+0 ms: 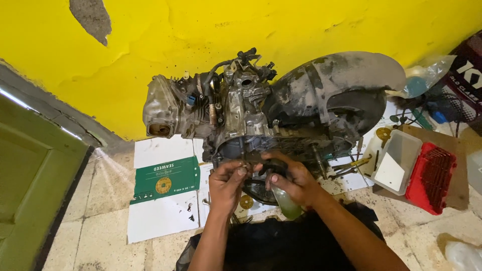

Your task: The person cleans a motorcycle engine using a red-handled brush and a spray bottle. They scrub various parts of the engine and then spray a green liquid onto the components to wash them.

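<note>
Your right hand [296, 181] is closed around a small, light, likely oil-slick squeeze bottle [286, 200], best gripped mid-body, while your left hand [227, 184] pinches at the heavy, rigid, greasy engine [251, 110] standing on the floor.

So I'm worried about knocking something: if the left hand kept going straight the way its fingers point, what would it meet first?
Most likely the lower case of the dirty engine, right ahead of the left hand, whose fingers look at or almost on its edge. Depth is unclear, so actual contact cannot be confirmed.
</note>
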